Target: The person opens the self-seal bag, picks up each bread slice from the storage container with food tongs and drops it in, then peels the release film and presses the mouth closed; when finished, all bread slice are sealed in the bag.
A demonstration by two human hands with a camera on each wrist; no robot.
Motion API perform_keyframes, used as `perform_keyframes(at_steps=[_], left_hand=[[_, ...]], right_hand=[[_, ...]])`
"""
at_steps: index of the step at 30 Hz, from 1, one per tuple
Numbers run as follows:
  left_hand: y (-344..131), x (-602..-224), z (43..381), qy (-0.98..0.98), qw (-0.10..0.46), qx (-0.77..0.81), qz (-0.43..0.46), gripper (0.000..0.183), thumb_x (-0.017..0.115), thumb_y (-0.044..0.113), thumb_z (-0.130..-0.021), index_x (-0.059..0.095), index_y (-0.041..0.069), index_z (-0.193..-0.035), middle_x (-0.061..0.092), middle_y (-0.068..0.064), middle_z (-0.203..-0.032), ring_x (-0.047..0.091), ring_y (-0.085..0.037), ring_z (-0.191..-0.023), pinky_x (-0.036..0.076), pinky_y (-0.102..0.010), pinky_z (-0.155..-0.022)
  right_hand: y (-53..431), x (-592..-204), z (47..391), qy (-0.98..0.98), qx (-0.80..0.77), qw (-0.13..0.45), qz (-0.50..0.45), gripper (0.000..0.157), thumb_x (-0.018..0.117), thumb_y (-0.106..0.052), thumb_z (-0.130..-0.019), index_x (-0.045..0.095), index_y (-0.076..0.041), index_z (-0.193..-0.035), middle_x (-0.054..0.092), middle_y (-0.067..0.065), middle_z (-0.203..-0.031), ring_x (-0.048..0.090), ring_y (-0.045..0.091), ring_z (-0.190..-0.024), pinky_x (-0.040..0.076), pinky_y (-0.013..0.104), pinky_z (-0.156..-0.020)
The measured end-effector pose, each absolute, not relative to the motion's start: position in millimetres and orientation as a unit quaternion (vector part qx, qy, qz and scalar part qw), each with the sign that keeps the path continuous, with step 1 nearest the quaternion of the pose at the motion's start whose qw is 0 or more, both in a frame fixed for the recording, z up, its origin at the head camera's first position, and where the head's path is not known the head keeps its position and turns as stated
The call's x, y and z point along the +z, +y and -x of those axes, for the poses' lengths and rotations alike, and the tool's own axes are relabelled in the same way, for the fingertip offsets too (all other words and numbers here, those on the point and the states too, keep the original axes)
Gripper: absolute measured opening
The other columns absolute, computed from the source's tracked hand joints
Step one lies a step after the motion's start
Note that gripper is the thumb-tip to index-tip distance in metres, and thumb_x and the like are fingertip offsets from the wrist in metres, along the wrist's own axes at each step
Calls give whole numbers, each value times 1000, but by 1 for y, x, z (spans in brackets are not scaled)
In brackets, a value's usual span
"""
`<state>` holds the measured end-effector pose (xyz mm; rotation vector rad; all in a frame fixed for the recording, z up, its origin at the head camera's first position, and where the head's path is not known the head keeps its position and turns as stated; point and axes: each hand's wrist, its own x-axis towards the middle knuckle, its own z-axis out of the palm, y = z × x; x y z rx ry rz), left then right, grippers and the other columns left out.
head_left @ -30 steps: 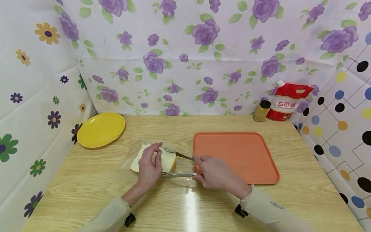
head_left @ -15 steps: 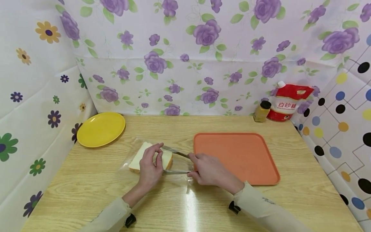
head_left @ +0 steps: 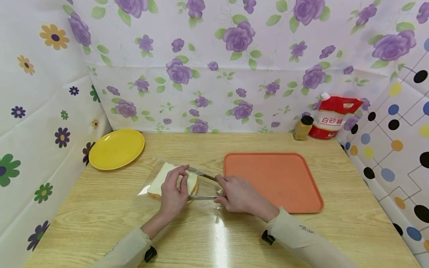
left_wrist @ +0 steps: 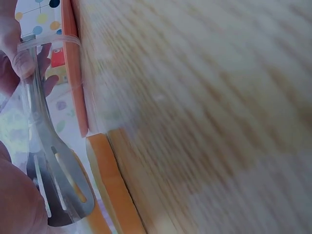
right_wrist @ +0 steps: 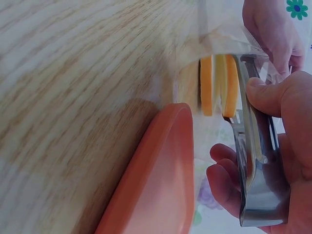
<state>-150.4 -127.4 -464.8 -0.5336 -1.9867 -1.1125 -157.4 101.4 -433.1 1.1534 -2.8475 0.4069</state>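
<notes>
My right hand (head_left: 239, 194) grips a pair of metal tongs (right_wrist: 265, 187), fingers and thumb on opposite arms. Their slotted ends (left_wrist: 61, 180) reach into a clear plastic bag (head_left: 145, 190) holding sliced bread (head_left: 160, 182). With thumb and forefinger my left hand (head_left: 173, 188) pinches the bag film, over the bread's right part, which it partly hides. One tong arm runs along the far side of the bread and the other along the near side. Brown crust edges of the slices (right_wrist: 206, 85) show in the right wrist view. Whether the tongs touch the bread is unclear.
An orange tray (head_left: 273, 178) lies just right of the bag. At the back left is a yellow plate (head_left: 117, 149). A small black-capped jar (head_left: 303, 128) and a red-and-white sugar pouch (head_left: 330, 118) stand at the back right against the patterned cloth.
My right hand has moved left, carrying the tongs deeper into the bag alongside the bread. The bread and bag have shifted slightly left. My left hand has stayed almost in place.
</notes>
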Motion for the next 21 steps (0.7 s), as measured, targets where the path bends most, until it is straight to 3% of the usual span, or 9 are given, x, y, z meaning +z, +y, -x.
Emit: perform_keyframes(at_steps=[8,21], left_hand=[[-130,-468,153,-784,388,-434,214,16,62,-14,-89,58,1,-89,70,-16,-112,62,-36,-106,51,-52,-81],[-134,-470,152,-793,378,-428,211,16,62,-12,-90,57,2,-88,71,-15,-112,63,-36,-105,51,-52,-78]], right_hand=[[100,-435,158,-918,144,6,-370,47,75,-39,-90,55,-7,-118,51,-8,-69,53,10,-59,41,27,-45],[105,-423,152,-927,139,-26,-346,67,72,-43,-91,51,0,-139,62,-1,-86,63,14,-75,52,34,-61]])
